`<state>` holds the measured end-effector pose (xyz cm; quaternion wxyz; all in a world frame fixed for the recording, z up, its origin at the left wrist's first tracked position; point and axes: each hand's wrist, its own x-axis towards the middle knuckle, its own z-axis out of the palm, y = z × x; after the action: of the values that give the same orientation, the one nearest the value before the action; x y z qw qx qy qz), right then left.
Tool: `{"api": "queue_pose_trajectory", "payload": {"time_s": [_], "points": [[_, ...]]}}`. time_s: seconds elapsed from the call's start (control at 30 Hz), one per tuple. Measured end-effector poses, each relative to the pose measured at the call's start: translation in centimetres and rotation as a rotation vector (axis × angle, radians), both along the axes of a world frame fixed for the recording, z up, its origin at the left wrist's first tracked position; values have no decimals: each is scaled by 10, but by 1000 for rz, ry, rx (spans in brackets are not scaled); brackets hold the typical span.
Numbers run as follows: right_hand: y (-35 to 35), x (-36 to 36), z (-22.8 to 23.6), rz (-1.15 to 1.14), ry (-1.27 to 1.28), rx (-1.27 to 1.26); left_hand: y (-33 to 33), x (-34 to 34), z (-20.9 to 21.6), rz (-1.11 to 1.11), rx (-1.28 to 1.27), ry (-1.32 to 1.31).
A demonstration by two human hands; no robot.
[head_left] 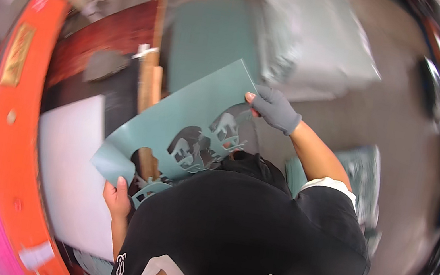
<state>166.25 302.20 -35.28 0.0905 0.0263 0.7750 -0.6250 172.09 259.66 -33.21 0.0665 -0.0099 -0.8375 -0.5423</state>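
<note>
A thin teal sheet [178,111] with large shaped cut-outs along its near side is held up at a tilt in front of my body. My right hand [275,110], in a grey glove with bare fingertips, pinches its right edge near the far corner. At the near left end, my bare left hand [117,197] grips the sheet with the thumb on top; its other fingers are mostly hidden. Narrow cut strips hang around the openings, and dark gaps show through them. My torso covers part of the sheet's near edge.
An orange machine beam [18,123] runs down the left, beside a white board [70,154] and a dark red panel [109,39]. Ahead are a flat teal stack [213,35] and a plastic-wrapped stack [322,38]. A wrapped teal bundle [361,171] lies at my right.
</note>
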Motion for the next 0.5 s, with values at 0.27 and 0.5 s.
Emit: {"api": "queue_pose_trajectory", "payload": {"time_s": [0.27,0.5], "points": [[39,232,-3,-612,-23,262,86,-24,-14,-332,382,-182],[26,396,0,-1375,119,104,185,-29,-9,-709,304,-201]]}}
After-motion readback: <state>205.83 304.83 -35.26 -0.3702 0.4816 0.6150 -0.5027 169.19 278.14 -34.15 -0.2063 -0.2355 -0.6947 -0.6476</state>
